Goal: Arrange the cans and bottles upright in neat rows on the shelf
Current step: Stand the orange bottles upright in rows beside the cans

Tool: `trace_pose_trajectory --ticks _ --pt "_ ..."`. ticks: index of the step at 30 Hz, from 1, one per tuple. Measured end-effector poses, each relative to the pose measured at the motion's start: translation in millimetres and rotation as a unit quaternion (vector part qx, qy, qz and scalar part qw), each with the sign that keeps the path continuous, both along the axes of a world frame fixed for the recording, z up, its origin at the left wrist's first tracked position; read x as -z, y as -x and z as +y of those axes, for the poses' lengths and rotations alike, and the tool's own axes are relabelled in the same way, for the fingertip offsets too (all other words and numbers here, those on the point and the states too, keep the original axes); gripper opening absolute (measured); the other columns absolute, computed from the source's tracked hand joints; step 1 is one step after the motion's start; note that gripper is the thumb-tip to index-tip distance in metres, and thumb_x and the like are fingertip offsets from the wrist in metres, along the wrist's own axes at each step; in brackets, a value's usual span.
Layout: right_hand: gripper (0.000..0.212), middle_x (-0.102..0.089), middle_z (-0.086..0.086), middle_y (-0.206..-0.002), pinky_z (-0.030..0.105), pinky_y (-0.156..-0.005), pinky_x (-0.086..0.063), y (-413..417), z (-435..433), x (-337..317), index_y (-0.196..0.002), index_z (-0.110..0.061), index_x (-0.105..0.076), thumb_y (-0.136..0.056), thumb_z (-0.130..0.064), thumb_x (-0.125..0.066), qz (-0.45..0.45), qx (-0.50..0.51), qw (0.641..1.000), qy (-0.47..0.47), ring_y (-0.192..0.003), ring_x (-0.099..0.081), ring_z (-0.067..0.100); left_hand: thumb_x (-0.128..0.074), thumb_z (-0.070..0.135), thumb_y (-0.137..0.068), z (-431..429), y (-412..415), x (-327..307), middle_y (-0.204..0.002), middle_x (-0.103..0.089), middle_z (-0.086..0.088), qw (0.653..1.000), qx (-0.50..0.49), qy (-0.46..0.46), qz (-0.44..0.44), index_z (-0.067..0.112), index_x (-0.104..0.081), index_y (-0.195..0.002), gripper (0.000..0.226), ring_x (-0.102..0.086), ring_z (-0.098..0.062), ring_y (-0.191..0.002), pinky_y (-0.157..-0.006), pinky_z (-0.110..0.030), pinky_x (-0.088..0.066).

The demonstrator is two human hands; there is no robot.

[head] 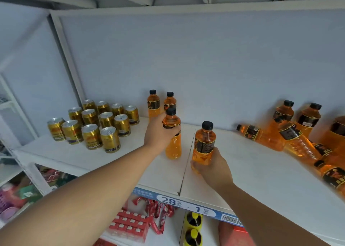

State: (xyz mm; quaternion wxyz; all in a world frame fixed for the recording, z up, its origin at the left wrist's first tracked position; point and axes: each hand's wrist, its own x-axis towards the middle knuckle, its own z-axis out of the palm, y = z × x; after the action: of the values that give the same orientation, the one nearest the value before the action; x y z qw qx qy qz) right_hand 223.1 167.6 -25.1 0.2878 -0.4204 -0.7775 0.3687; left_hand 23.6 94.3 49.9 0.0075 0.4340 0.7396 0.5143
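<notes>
Spanning the view, the white shelf [242, 171] serves as landmark; its centre seam splits left from right. Left of the seam, gold cans [93, 122] are already stood in rows. Right of the seam, at the far end, a heap of orange bottles [291, 134] is seen, some lying, some leaning; these are judged still to be sorted. Just left of the seam, at the back, two upright bottles [161, 104] start a row. In front of them a third bottle [172, 135] is clamped upright by the left hand [158, 135]. Just right of the seam, a fourth bottle [204, 145] is gripped at its lower half by the right hand [212, 167]. Step judged: bottle placement. Next, both bottles need setting down aligned behind one another.
</notes>
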Motion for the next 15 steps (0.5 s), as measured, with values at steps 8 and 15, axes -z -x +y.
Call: trace_pose_trajectory --ticks 8,15 --pt "0.052 -0.061 -0.020 -0.091 0.024 -0.060 -0.046 79 0 -7 -0.113 -0.039 -0.046 -0.070 -0.054 -0.072 -0.008 -0.007 1.000 0.008 -0.078 -0.060 0.004 -0.077 0.047 -0.083 -1 83 6 -0.110 -0.069 0.008 1.000 -0.022 0.015 0.011 0.036 -0.066 -0.118 0.039 -0.066 -0.011 -0.102 -0.088 -0.036 -0.058" --pt "0.054 -0.060 -0.019 -0.094 0.027 -0.063 -0.050 146 13 -3 -0.114 -0.040 -0.045 -0.072 -0.054 -0.075 -0.015 0.020 1.000 0.016 -0.081 -0.060 0.005 -0.076 0.042 -0.085 11 131 17 -0.110 -0.065 0.006 1.000 -0.024 0.007 0.015 0.039 -0.064 -0.118 0.035 -0.063 -0.012 -0.101 -0.081 -0.027 -0.052"
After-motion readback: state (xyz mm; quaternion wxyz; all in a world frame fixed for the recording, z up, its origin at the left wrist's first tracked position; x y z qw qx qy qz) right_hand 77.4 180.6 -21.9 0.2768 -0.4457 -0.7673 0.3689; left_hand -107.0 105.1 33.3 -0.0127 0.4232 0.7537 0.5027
